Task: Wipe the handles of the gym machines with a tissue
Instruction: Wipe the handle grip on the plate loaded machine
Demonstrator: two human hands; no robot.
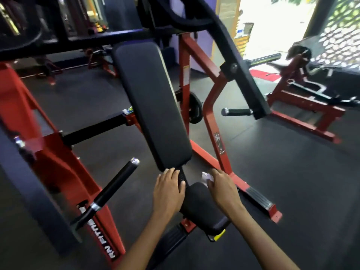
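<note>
Above the seat pad (202,207), the right hand (224,189) curls its fingers (211,182) around a crumpled white tissue (206,176); the left hand (169,189) hangs beside it, fingers straight, holding nothing.

Tissue (206,176) mostly hidden under right hand (224,189); seat (202,209) partly covered by hands

seat (202,209) before the back pad (150,106); handles left (115,184) and right (236,112) of it.
</note>
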